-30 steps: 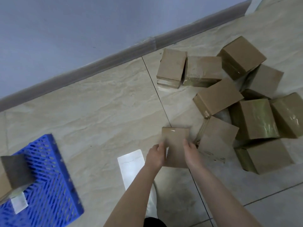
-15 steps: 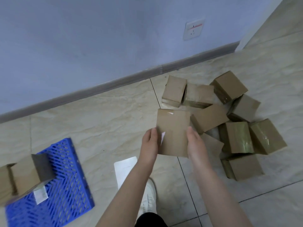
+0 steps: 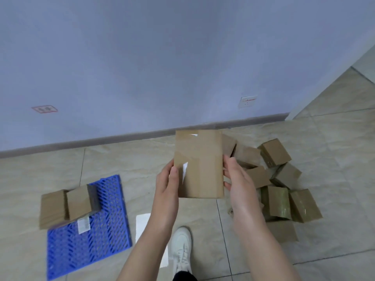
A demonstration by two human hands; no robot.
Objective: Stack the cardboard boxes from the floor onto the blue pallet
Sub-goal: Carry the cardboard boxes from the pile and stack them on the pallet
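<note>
i hold the cardboard box (image 3: 199, 165) up off the floor, left hand (image 3: 167, 184) and right hand (image 3: 238, 180) clamping its opposite sides. it seems light and stiff, the tape maybe slick, so side grips suit. blue pallet (image 3: 89, 240) lies lower left.

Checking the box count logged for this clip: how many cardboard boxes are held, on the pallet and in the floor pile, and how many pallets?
Held cardboard box, gripped by left hand and right hand: 1
Stacked cardboard boxes on the blue pallet: 2
Floor-pile cardboard boxes: 8 visible; the right arm may hide more
Blue pallet: 1
Total: 12
</note>
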